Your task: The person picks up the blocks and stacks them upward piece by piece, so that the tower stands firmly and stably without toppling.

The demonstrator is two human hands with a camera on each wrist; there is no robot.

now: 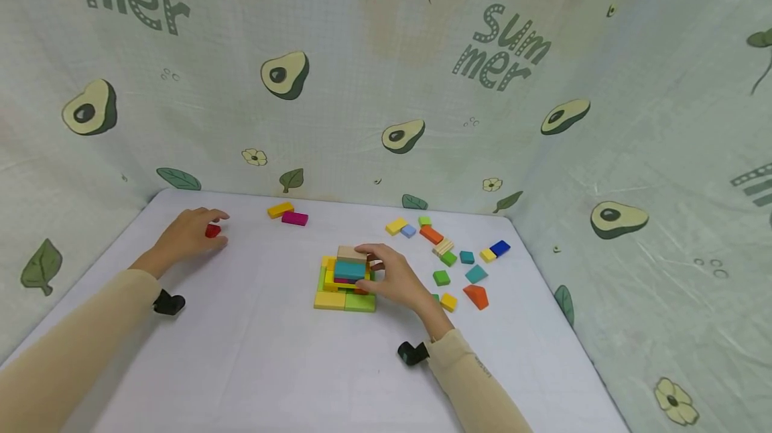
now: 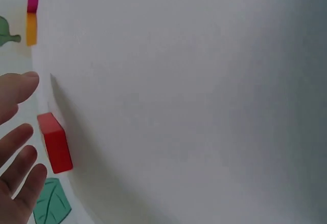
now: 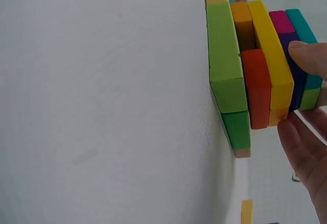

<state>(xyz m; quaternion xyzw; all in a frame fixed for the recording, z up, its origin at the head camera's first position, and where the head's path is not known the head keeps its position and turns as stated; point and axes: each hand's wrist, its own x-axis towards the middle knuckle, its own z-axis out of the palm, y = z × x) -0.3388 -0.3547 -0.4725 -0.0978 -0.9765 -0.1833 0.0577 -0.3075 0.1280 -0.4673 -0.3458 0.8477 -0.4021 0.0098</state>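
Note:
A low tower of toy blocks stands mid-table, with a pale yellow block (image 1: 329, 301) and a lime green block (image 1: 360, 303) at its base. Higher up are yellow, orange, purple and teal (image 1: 350, 270) layers, then a plain wooden block (image 1: 351, 254). My right hand (image 1: 398, 277) holds the upper layers from the right side. Its thumb (image 3: 309, 58) lies against the purple block (image 3: 294, 75), its fingers behind. At the far left my left hand (image 1: 183, 238) hovers with parted fingers around a red block (image 2: 59, 144), apparently not touching it.
A yellow block (image 1: 280, 210) and a magenta block (image 1: 295, 218) lie near the back edge. Right of the tower are scattered small blocks, among them an orange one (image 1: 476, 296), a teal one (image 1: 476, 274) and a dark blue one (image 1: 500, 248). Printed cloth (image 1: 338, 145) hangs behind the table.

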